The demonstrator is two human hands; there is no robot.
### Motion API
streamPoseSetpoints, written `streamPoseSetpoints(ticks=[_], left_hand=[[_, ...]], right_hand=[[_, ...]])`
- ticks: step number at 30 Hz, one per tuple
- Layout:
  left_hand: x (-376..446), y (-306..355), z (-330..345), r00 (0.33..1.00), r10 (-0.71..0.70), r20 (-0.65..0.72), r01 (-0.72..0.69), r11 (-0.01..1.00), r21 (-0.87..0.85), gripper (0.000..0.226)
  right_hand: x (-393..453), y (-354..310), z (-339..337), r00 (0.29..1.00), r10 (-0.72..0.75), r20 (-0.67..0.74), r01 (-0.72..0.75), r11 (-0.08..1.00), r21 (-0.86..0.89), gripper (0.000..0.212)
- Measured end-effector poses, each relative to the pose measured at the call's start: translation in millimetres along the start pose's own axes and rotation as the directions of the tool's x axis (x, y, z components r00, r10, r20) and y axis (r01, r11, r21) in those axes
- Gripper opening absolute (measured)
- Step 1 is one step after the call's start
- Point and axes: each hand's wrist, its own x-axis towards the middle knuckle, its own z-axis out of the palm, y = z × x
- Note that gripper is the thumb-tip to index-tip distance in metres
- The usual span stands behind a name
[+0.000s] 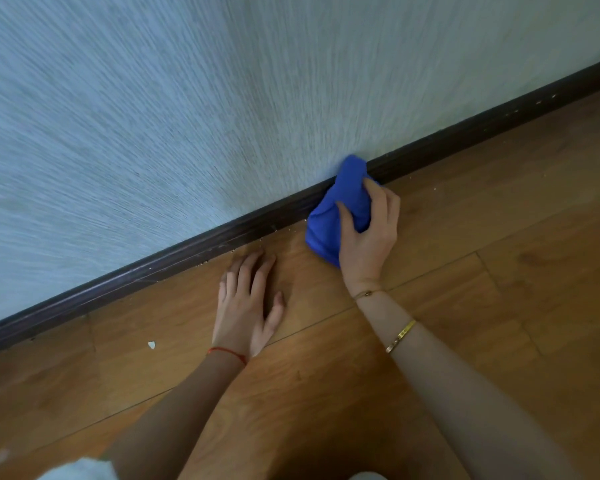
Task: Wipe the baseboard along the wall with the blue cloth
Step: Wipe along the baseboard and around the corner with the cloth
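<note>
A dark brown baseboard (194, 245) runs diagonally from lower left to upper right along the foot of a pale blue textured wall (153, 116). My right hand (369, 233) grips a bunched blue cloth (336, 202), which is pressed against the baseboard and hangs down onto the floor. My left hand (248, 303) lies flat on the wooden floor, palm down and fingers spread, just in front of the baseboard and left of the cloth.
The wooden plank floor (499, 237) spreads to the right and toward me. Small pale crumbs dot the seam along the baseboard, and a white chip (151, 345) lies on the floor at left. White fabric shows at the bottom edge.
</note>
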Motion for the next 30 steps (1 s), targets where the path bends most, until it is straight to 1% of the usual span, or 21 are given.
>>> streamPoseSetpoints(ticks=[4, 6, 7, 9, 11, 12, 14, 15, 17, 18, 19, 20, 21, 23, 26, 28, 29, 30], left_hand=[[0.0, -0.2, 0.3, 1.000, -0.002, -0.002, 0.002, 1.000, 0.004, 0.060], [0.5, 0.5, 0.0, 1.000, 0.004, -0.007, -0.003, 1.000, 0.006, 0.059], [0.6, 0.5, 0.1, 1.000, 0.006, -0.010, -0.006, 1.000, 0.006, 0.059], [0.8, -0.4, 0.5, 1.000, 0.005, -0.017, -0.005, 1.000, -0.002, 0.059], [0.9, -0.8, 1.2, 1.000, 0.007, -0.022, -0.007, 1.000, -0.002, 0.060], [0.7, -0.8, 1.5, 1.000, 0.009, -0.022, -0.009, 1.000, 0.004, 0.060], [0.7, -0.6, 1.6, 1.000, 0.008, -0.025, -0.008, 1.000, 0.015, 0.060], [0.8, -0.6, 1.4, 1.000, 0.006, -0.024, -0.006, 1.000, 0.022, 0.060], [1.1, -0.6, 1.5, 1.000, 0.004, -0.023, -0.003, 0.999, 0.044, 0.059], [1.0, -0.7, 1.7, 1.000, 0.006, -0.022, -0.005, 0.998, 0.057, 0.059], [1.1, -0.6, 1.9, 1.000, 0.008, -0.019, -0.007, 0.998, 0.064, 0.059], [1.1, -0.8, 2.2, 1.000, 0.007, -0.016, -0.006, 0.998, 0.063, 0.059], [1.2, -1.0, 2.3, 1.000, 0.005, -0.016, -0.004, 0.998, 0.061, 0.060], [1.3, -1.0, 2.7, 1.000, 0.001, -0.024, 0.001, 0.998, 0.065, 0.059], [0.7, -1.2, 3.2, 0.999, 0.006, -0.035, -0.004, 0.998, 0.060, 0.059], [0.3, -1.8, 3.1, 0.999, 0.011, -0.043, -0.009, 0.998, 0.055, 0.059], [0.2, -1.9, 3.0, 0.999, 0.013, -0.045, -0.010, 0.998, 0.057, 0.059], [0.2, -2.0, 2.7, 0.999, 0.014, -0.044, -0.012, 0.998, 0.062, 0.059]], right_hand=[[18.3, 2.4, -2.9, 0.991, 0.052, -0.127, -0.051, 0.999, 0.007, 0.036], [14.9, -1.3, 1.7, 0.990, 0.054, -0.129, -0.056, 0.998, -0.010, 0.034], [8.6, -3.5, 4.8, 0.995, 0.034, -0.094, -0.036, 0.999, -0.027, 0.034], [-9.7, -8.1, 11.1, 0.999, -0.029, 0.031, 0.031, 0.997, -0.067, 0.035], [-23.9, -10.6, 15.1, 0.987, -0.088, 0.135, 0.100, 0.991, -0.086, 0.035], [-24.8, -9.9, 15.0, 0.982, -0.104, 0.157, 0.116, 0.990, -0.075, 0.033], [-16.1, -5.7, 9.7, 0.982, -0.095, 0.164, 0.102, 0.994, -0.036, 0.031], [-9.0, -2.4, 4.6, 0.989, -0.069, 0.133, 0.073, 0.997, -0.027, 0.029], [10.8, 7.4, -6.2, 1.000, 0.023, -0.006, -0.023, 0.999, -0.033, 0.025], [21.0, 12.1, -10.2, 0.994, 0.071, -0.079, -0.074, 0.996, -0.039, 0.023], [28.5, 15.5, -12.9, 0.987, 0.099, -0.124, -0.106, 0.993, -0.049, 0.022], [31.6, 16.8, -13.4, 0.986, 0.103, -0.133, -0.112, 0.992, -0.062, 0.021], [29.4, 15.4, -12.1, 0.990, 0.087, -0.109, -0.095, 0.993, -0.073, 0.021], [13.5, 9.0, -6.1, 1.000, 0.014, -0.009, -0.015, 0.998, -0.065, 0.020], [-12.8, -0.2, 4.1, 0.991, -0.061, 0.117, 0.066, 0.997, -0.043, 0.016], [-12.0, 1.2, 3.3, 0.990, -0.056, 0.133, 0.060, 0.998, -0.030, 0.015], [-6.7, 3.5, -0.1, 0.993, -0.043, 0.110, 0.048, 0.998, -0.036, 0.017], [1.6, 6.5, -4.6, 0.998, -0.024, 0.058, 0.027, 0.998, -0.049, 0.020]])
